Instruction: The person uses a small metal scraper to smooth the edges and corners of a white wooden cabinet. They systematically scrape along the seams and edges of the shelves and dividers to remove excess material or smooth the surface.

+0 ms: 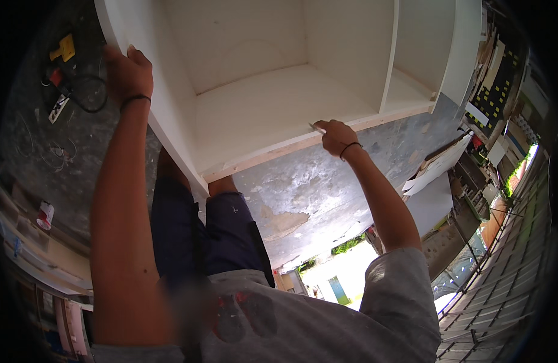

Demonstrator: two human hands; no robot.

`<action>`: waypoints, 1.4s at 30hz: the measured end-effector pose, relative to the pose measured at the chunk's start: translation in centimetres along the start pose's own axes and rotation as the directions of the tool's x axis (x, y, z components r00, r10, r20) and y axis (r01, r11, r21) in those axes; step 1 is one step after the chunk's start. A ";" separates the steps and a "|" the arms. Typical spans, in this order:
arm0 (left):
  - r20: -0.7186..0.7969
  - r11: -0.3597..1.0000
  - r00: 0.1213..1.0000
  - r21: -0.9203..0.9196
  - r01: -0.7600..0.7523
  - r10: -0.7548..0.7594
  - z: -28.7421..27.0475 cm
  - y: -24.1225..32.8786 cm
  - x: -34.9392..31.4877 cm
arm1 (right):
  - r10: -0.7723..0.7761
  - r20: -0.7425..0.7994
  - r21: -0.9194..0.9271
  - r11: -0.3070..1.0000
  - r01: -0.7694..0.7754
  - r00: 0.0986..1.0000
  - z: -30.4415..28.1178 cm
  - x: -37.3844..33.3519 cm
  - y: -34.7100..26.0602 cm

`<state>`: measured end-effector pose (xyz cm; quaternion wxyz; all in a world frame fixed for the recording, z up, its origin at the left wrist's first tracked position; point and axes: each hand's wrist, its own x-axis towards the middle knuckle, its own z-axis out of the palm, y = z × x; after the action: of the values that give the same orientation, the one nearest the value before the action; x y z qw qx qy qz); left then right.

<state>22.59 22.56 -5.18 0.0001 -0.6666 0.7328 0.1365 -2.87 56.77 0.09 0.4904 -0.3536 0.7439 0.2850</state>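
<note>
A large white cabinet (249, 130) with open compartments stands before me, its raw wooden front edge (264, 158) facing me. At the upper left, my left hand (129, 74) is closed around the front edge of the cabinet's left side panel (164, 115); some of its fingers are hidden. My right hand (338, 138) is at the cabinet's bottom front edge, closed on a slim pale tool (318, 127) with a thin pointed end. The tool's tip points left over the white bottom board, and its exact kind is too small to tell. Whether the tip touches the board is unclear.
On the dark floor at left lie a yellow tool (63, 48), a power strip (59, 107) with a black cable, and a red-and-white packet (45, 215). A divider (390, 57) splits the cabinet. Boards and panels (436, 166) are stacked at right.
</note>
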 end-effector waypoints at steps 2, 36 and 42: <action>-0.003 1.000 1.000 -0.001 -0.011 0.011 -0.1 0.0 0.2 | 0.089 -0.078 0.000 0.996 -0.090 0.993 -0.2 0.0 1.1; -0.079 0.995 0.993 0.038 -0.090 0.093 1.4 -0.5 0.4 | 0.332 -0.271 0.145 0.942 -0.303 0.903 -2.0 1.3 7.7; -0.089 0.991 0.990 0.090 -0.099 0.107 1.1 -0.6 0.3 | 0.358 -0.329 -0.138 0.897 -0.419 0.874 -0.8 1.3 12.4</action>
<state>22.93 22.46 -6.39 -0.0127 -0.6328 0.7707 0.0734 -13.63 63.07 0.17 0.2668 -0.2832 0.8312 0.3971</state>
